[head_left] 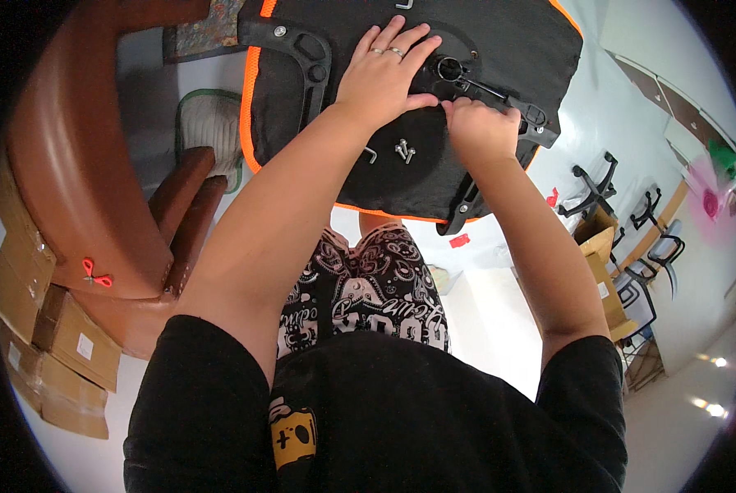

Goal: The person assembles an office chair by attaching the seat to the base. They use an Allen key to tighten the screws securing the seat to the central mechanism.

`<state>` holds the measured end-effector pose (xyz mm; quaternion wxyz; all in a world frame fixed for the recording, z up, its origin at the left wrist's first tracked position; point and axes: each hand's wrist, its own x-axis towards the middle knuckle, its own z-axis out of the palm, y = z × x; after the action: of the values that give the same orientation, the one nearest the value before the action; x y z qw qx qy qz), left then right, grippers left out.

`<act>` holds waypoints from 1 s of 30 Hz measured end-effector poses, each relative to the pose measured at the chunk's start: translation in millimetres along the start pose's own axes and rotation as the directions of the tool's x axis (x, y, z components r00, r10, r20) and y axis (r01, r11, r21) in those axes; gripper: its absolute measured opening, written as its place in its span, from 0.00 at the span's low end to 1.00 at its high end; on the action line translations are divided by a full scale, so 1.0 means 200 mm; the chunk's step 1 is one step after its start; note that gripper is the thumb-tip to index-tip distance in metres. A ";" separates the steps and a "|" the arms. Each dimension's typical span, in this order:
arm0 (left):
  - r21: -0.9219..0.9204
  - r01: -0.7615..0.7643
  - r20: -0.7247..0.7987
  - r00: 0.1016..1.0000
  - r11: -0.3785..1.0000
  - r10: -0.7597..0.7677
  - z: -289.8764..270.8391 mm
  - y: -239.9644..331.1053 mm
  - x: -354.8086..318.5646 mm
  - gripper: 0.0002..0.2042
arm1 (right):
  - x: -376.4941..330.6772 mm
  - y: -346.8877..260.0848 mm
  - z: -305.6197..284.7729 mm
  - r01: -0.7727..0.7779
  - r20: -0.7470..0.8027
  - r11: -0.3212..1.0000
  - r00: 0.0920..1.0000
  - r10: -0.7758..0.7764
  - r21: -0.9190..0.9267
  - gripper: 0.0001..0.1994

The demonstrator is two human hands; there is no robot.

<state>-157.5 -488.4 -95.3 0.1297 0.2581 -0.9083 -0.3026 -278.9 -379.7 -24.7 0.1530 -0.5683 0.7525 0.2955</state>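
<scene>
A black chair seat (520,37) with orange edging lies underside up in front of me. My left hand (387,72) rests on it with fingers stretched and spread, beside a black seat mechanism (430,80) that has a round socket and a lever (487,86). My right hand (481,131) is closed at the near edge of the mechanism, thumb tips of both hands nearly meeting. Whatever its fingers pinch is hidden. Several loose bolts (405,152) lie on the fabric nearer to me, next to a hex key (371,155). A black armrest bracket (317,70) is on the seat's left side.
At the left stands a brown leather sofa (89,164) with red scissors (97,274) on it, and cardboard boxes (76,345) below. Chair bases (595,185) and an open carton (602,246) stand on the right. A red scrap (459,241) lies on the floor.
</scene>
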 end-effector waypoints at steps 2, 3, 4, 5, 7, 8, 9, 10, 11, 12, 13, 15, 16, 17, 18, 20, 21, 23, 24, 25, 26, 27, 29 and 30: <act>0.031 0.010 -0.005 1.000 0.999 -0.010 0.00 0.00 0.00 0.40 | 0.02 0.01 -0.06 -0.012 0.137 0.999 0.991 0.005 0.051 0.16; 0.035 0.017 0.001 1.000 0.999 -0.017 0.00 0.00 0.00 0.40 | 0.02 0.01 -0.09 -0.022 0.206 0.997 0.979 0.006 0.074 0.17; 0.039 0.025 0.006 1.000 0.999 -0.025 -0.01 0.00 -0.01 0.40 | 0.01 0.01 -0.09 -0.038 0.168 0.998 0.985 0.028 0.055 0.17; 0.043 0.030 0.011 0.999 0.999 -0.030 -0.01 0.00 -0.01 0.40 | 0.00 0.00 -0.10 -0.056 0.128 0.998 0.990 0.051 0.037 0.17; 0.026 0.020 0.005 1.000 0.999 -0.020 0.00 0.00 0.00 0.40 | -0.02 0.00 -0.08 -0.046 0.006 0.999 0.999 0.046 0.013 0.17; 0.017 0.014 0.004 1.000 1.000 -0.014 0.00 0.00 0.00 0.40 | -0.03 0.01 -0.06 -0.019 -0.074 1.000 0.997 0.019 0.006 0.18; 0.016 0.014 0.004 1.000 1.000 -0.014 -0.01 0.00 0.00 0.40 | -0.04 0.01 -0.05 0.008 -0.152 1.000 0.988 -0.008 -0.004 0.18; 0.015 0.014 0.005 1.000 1.000 -0.014 -0.01 0.00 -0.01 0.40 | -0.03 0.01 -0.04 0.012 -0.081 1.000 0.997 -0.011 0.018 0.18; 0.015 0.013 0.007 1.000 1.000 -0.013 -0.01 0.00 -0.01 0.40 | -0.01 0.02 -0.04 0.015 -0.008 0.999 1.000 -0.014 0.042 0.18; 0.020 0.016 0.007 1.000 1.000 -0.016 -0.01 0.00 -0.01 0.40 | 0.00 0.02 -0.05 0.015 0.065 0.998 0.998 -0.019 0.066 0.17; 0.026 0.018 0.008 1.000 1.000 -0.018 -0.01 0.00 0.00 0.39 | 0.01 0.03 -0.06 0.000 0.128 0.997 0.992 -0.011 0.081 0.17; 0.034 0.028 0.012 1.000 0.999 -0.028 -0.02 0.00 0.00 0.39 | 0.03 0.03 -0.10 -0.029 0.251 0.994 0.968 0.001 0.106 0.16; 0.036 0.034 0.017 0.999 0.999 -0.035 -0.02 0.00 0.00 0.38 | 0.02 0.02 -0.11 -0.027 0.189 0.996 0.982 0.010 0.086 0.16; 0.037 0.040 0.021 0.999 0.999 -0.041 -0.02 0.01 0.00 0.38 | 0.00 0.02 -0.11 -0.027 0.128 0.998 0.992 0.019 0.065 0.16; 0.035 0.040 0.015 0.999 0.999 -0.041 -0.02 0.01 0.00 0.38 | -0.02 0.01 -0.12 -0.028 0.065 0.999 0.998 0.026 0.044 0.16; 0.030 0.040 0.004 0.999 0.999 -0.040 -0.02 0.01 0.00 0.38 | -0.02 0.02 -0.08 0.024 0.044 0.999 0.999 -0.025 0.032 0.17; 0.031 0.037 0.006 0.999 0.999 -0.038 -0.02 0.01 0.00 0.38 | -0.02 0.03 -0.07 0.049 0.034 0.998 0.998 -0.050 0.026 0.17; 0.034 0.032 0.010 0.999 0.999 -0.032 -0.03 0.01 0.00 0.38 | -0.01 0.05 -0.06 0.037 0.103 0.999 0.994 -0.040 0.030 0.16; 0.035 0.033 0.009 0.999 0.999 -0.033 -0.03 0.01 0.00 0.38 | -0.01 0.05 -0.06 0.031 0.137 0.999 0.990 -0.035 0.032 0.16; 0.035 0.034 0.007 0.999 0.999 -0.034 -0.03 0.01 0.00 0.38 | -0.01 0.04 -0.07 0.010 0.090 0.999 0.996 -0.014 0.050 0.15; 0.035 0.036 0.007 0.999 0.999 -0.036 -0.02 0.01 -0.01 0.38 | -0.03 0.03 -0.08 -0.009 0.045 0.998 0.999 0.006 0.069 0.14; 0.030 0.032 -0.003 0.999 0.999 -0.032 -0.02 0.01 -0.01 0.38 | -0.03 0.02 -0.09 -0.027 -0.001 0.996 1.000 0.027 0.089 0.14; 0.017 0.023 -0.022 1.000 1.000 -0.022 -0.02 0.00 -0.01 0.38 | -0.03 0.02 -0.07 0.007 -0.002 0.993 1.000 -0.007 0.114 0.14; 0.012 0.029 -0.021 0.999 1.000 -0.029 -0.02 0.01 -0.01 0.38 | -0.02 0.02 -0.06 0.022 -0.002 0.992 1.000 -0.022 0.126 0.14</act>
<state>-155.3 -488.2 -91.3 0.1334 0.2751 -0.9049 -0.2960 -280.5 -383.6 -11.8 0.1917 -0.5659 0.7635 0.2453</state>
